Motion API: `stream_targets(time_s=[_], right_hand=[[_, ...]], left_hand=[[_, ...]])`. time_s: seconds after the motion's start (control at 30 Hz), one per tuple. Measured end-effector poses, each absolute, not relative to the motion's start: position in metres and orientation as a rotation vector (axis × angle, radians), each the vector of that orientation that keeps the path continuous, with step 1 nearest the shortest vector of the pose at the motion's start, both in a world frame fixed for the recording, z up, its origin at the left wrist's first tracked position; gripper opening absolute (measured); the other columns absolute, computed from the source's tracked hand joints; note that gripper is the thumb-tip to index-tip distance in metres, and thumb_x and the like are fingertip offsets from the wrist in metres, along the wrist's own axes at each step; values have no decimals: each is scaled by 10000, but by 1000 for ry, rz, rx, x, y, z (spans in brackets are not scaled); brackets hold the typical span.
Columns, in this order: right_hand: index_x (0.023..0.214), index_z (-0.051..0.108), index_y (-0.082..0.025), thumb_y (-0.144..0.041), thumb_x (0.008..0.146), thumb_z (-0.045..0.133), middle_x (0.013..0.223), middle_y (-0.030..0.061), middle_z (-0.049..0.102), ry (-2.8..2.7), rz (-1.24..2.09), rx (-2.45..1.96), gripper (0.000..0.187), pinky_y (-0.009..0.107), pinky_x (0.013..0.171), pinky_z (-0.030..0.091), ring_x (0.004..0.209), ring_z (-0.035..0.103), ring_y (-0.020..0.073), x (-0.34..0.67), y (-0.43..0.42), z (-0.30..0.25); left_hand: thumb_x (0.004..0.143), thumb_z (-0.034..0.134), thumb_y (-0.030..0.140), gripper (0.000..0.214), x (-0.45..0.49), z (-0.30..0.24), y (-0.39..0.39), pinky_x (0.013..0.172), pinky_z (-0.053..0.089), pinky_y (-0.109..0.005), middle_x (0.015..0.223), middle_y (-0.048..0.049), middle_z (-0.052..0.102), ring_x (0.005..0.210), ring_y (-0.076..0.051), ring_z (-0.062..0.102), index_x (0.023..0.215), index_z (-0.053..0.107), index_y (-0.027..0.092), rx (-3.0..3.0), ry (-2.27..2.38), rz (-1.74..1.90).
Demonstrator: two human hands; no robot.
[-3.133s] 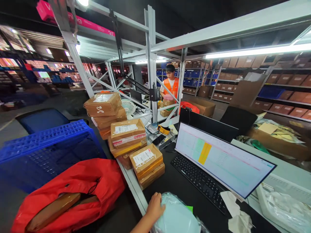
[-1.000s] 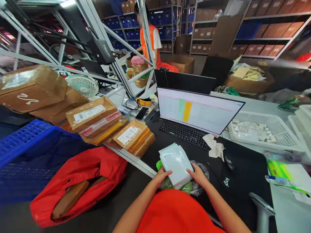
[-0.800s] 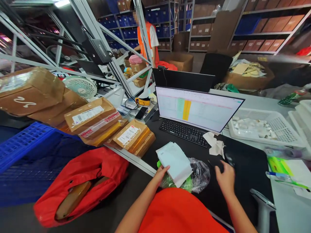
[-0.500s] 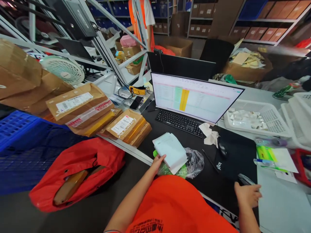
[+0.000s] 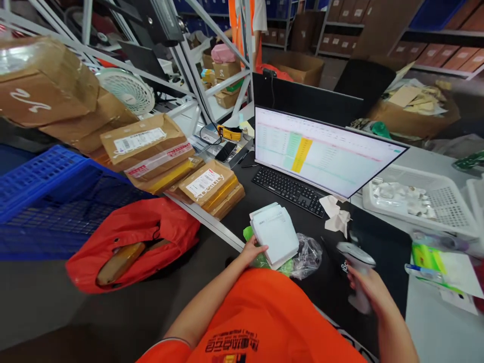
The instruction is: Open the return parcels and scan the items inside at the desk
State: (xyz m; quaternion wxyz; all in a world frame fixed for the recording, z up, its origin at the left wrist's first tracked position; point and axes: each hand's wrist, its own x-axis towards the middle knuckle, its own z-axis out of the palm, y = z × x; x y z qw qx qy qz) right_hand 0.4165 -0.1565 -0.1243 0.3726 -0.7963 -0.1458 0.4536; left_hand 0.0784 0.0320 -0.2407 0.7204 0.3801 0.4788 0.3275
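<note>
Left hand (image 5: 252, 250): we hold white packets (image 5: 277, 236) before the keyboard (image 5: 289, 190)
Right hand (image 5: 372, 287): we grip a scanner (image 5: 357, 255), keyboard's right

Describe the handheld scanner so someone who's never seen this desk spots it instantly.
Find the lit monitor, then drop to the black mat in front of it. On the picture's right side, the person's right hand grips the handheld scanner, pale grey and pistol-shaped. Unlike the flat keyboard and crumpled white paper nearby, it has a handle.

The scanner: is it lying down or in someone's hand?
In hand: the right hand grips the scanner by its handle.
</note>
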Motion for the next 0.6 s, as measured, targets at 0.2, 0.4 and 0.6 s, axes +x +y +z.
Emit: stream_targets(time_s=[0.2, 0.4, 0.6], right_hand=[[830, 664, -152, -311, 656, 600, 496, -43, 531, -1029, 1461, -1752, 244, 242, 456, 367, 444, 465, 117, 309, -52, -58], [706, 601, -175, -239, 647, 553, 492, -45, 518, -1150, 1463, -1724, 99, 231, 460, 345, 467, 469, 119, 287, -46, -52], [747, 598, -186, -388, 680, 623, 543, -9, 589, -891, 1393, -1790, 214, 271, 458, 392, 444, 504, 143, 312, -71, -69]], left_hand=[[466, 945, 403, 736, 82, -229, 31, 1053, 422, -464, 1144, -123, 701, 1134, -332, 593, 1100, 659, 162, 1069, 1039, 665], [596, 881, 403, 656, 75, -218, 26, 1026, 439, -455, 1190, -120, 686, 1115, -334, 603, 1169, 663, 170, 1416, 1025, 617], [515, 908, 344, 621, 73, -215, 28, 1037, 409, -472, 1123, -113, 699, 1096, -348, 585, 1080, 709, 180, 1458, 1146, 594]])
